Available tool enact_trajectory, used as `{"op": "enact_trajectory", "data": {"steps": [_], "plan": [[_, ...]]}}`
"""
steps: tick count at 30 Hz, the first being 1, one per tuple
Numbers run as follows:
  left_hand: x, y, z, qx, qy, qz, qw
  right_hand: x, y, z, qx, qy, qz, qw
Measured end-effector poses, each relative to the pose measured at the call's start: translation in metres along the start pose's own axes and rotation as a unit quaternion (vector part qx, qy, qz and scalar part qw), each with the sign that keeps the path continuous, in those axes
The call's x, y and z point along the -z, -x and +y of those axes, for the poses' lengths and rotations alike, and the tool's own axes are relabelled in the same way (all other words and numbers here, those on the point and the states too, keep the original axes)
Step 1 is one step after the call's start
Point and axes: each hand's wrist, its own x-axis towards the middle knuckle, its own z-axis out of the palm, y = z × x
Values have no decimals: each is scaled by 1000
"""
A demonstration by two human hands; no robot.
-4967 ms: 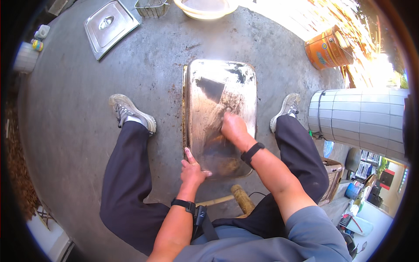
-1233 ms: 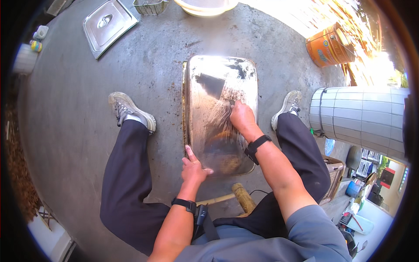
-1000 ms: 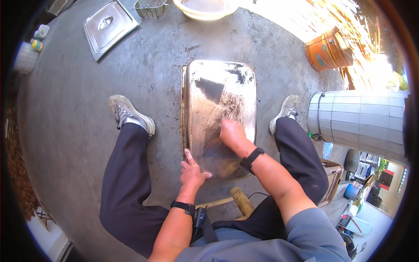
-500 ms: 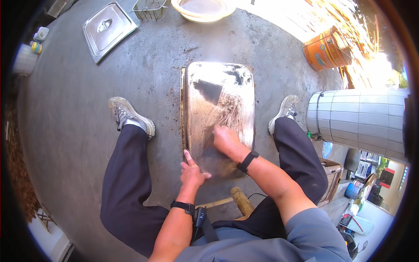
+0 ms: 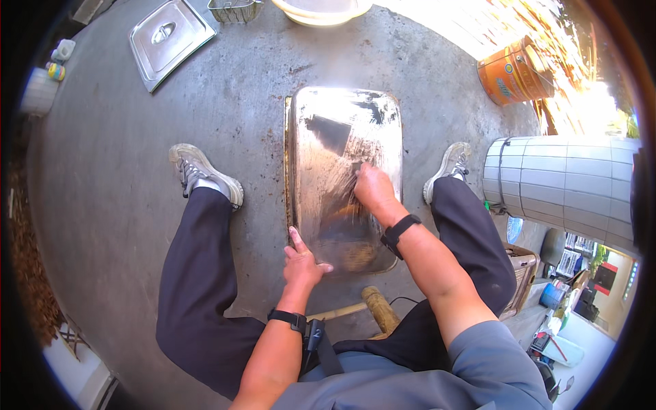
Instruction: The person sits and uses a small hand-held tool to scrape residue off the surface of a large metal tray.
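A rectangular metal pan [image 5: 369, 147] lies on the concrete between my feet, apparently bottom up. Its shiny face carries dark stains and streaky scrape marks. My right hand [image 5: 375, 189] is closed and pressed against the middle right of this face. A small dark edge shows at its fingertips, but the thing itself is mostly hidden. At the near left corner of the pan, my left hand [image 5: 303, 265] rests with its index finger stretched along the edge and its thumb apart. Nothing is held in it. A rusty brown edge [image 5: 288, 157] runs along the pan's left side.
Far left lies a flat metal lid [image 5: 167, 37], beside a wire basket [image 5: 234, 9] and a pale round basin [image 5: 324, 14]. To the right are an orange bucket [image 5: 514, 72] and a white tiled column [image 5: 560, 181]. A bamboo stool part [image 5: 379, 309] sits between my legs.
My right hand has slid away from me and slightly right across the pan's face. My left hand stays at the near left corner.
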Motion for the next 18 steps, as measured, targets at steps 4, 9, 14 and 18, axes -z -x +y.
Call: {"op": "enact_trajectory", "data": {"steps": [4, 9, 14, 18], "plan": [[2, -3, 1, 10, -4, -14, 1000, -30, 38, -20, 107, 16, -56, 993], [1, 0, -1, 9, -3, -7, 1000, -4, 5, -8, 46, -13, 7, 999], [-4, -8, -1, 8, -17, -4, 1000, -18, 31, -24, 87, 26, -57, 994], [-2, -3, -1, -1, -4, 1, 1000, 5, -1, -6, -6, -5, -4, 1000]]}}
